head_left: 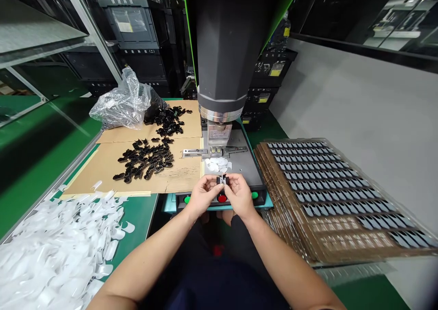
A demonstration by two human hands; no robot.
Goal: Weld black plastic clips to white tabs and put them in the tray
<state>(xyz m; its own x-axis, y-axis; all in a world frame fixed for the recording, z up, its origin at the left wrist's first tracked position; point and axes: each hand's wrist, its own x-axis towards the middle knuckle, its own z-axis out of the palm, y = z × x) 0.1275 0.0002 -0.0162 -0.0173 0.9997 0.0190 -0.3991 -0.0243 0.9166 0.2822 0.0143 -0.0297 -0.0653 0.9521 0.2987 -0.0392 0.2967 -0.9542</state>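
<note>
Between my two hands is a small black plastic part (219, 180) with a pale piece showing at its middle. My left hand (204, 194) pinches it from the left, my right hand (241, 195) from the right. Fingers cover much of it, so I cannot tell how the pieces fit together. Just beyond my fingertips, a small heap of white plastic pieces (218, 165) lies on the grey machine base (244, 171). Behind the heap is a metal fixture (216, 152) under the machine's press head (219, 132). A red button (222, 198) sits below my hands.
Black plastic parts (147, 159) are spread over cardboard (181, 164) on the left, near a clear plastic bag (125, 102). White curved pieces (61, 250) pile up at front left. Stacked brown trays (328, 250) at right hold rows of grey-and-black parts (325, 178). Green buttons (186, 199) flank the base.
</note>
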